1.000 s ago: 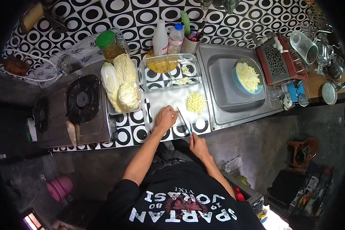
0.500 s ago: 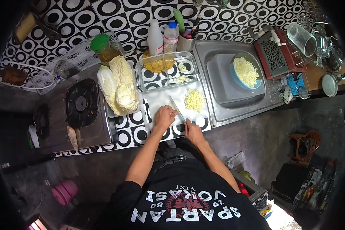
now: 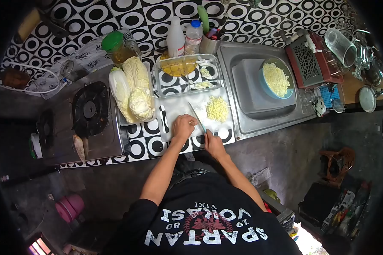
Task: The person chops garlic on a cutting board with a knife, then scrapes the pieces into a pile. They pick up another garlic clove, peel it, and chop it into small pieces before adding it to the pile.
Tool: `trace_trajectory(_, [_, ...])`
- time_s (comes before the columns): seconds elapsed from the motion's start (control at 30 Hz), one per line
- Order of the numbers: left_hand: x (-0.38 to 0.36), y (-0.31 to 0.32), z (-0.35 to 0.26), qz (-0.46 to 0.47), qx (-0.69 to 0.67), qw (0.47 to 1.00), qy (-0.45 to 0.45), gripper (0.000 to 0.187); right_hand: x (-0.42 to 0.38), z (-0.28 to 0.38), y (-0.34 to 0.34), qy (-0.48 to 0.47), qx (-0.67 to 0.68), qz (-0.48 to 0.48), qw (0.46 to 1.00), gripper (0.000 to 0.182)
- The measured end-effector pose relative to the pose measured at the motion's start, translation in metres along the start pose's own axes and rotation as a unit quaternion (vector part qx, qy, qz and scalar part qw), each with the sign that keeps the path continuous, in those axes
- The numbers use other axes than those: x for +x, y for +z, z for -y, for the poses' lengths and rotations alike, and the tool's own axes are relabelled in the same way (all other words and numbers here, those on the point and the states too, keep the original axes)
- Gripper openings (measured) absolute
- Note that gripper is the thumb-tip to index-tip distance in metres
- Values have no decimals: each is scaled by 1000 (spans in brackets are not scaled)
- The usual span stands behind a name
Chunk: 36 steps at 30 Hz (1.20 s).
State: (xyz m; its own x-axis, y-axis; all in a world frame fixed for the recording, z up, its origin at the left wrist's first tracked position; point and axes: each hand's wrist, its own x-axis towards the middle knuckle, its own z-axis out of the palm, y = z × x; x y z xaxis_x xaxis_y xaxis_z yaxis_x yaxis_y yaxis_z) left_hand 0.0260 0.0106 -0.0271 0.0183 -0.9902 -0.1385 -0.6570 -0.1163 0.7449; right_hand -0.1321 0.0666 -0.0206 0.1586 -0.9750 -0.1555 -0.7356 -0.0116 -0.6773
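Note:
My right hand is wrapped round the handle of a knife, its blade pointing away from me over the white cutting board. Left of the blade, my left hand has its fingers curled and pressed to the board. Whatever lies under those fingertips is too small and too covered to name. A pile of finely chopped pale cabbage rests on the board to the right of the knife. Behind the board stands a clear glass dish with a few pale scraps in it.
Whole napa cabbages fill a tray on the left, beside the gas stove. To the right, a blue bowl of chopped cabbage stands in the steel sink. Bottles and a utensil cup line the back wall.
The view has shifted slightly. Both hands stay at nearly the same spot on the board, the knife still beside the left fingers.

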Motion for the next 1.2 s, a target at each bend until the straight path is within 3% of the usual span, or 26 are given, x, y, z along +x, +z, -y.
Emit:
trace_trajectory(0.23, [-1,0,2,-7,-11,999,-34,5,-3,14,-18,-11,-8,12,1000,13])
trace_trajectory(0.4, [0,2,8,-4,-29,1000,1,8,-25,10,-9,20,4,15,1000,15])
trace_trajectory(0.57, [0,3,13,4,-10,1000,23,6,-4,11,3,-18,-19,-29,999,14])
trace_trajectory(0.73, [-3,5,15,-10,17,998,53,8,14,31,-28,57,-27,73,995,18])
trace_trajectory(0.83, [-5,7,16,-22,15,998,58,9,4,36,-36,62,-27,84,994,17])
trace_trajectory(1.1, [-5,6,16,-16,1,998,56,10,-15,21,1,27,-11,-5,1000,15])
trace_trajectory(1.2, [-5,6,15,-32,-15,997,64,8,2,21,-3,28,-31,13,999,15])
